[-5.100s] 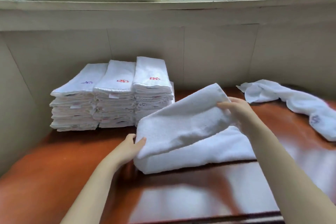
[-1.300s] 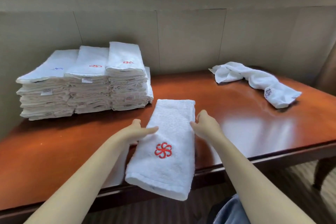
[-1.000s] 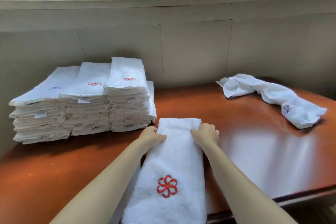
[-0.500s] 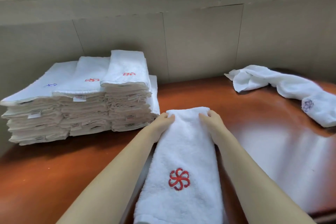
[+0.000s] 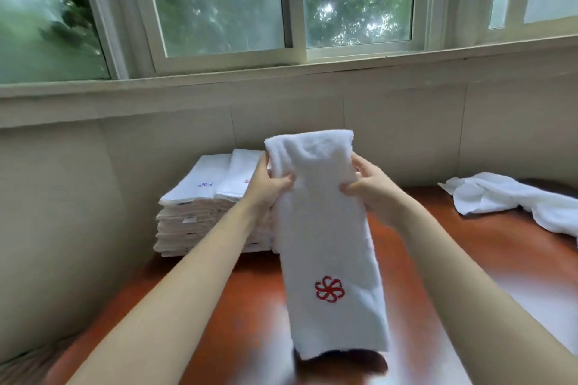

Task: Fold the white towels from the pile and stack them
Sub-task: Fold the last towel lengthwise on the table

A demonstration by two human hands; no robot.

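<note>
Both hands, the left hand [image 5: 269,186] and the right hand [image 5: 369,189], grip the folded towel [image 5: 325,244] near its top, holding it up over the table [image 5: 256,316], in front of the stack [image 5: 200,212].

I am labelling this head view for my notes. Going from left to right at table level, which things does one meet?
Stacks of folded white towels → left hand → folded white towel with red flower emblem → right hand → crumpled white towel.
</note>
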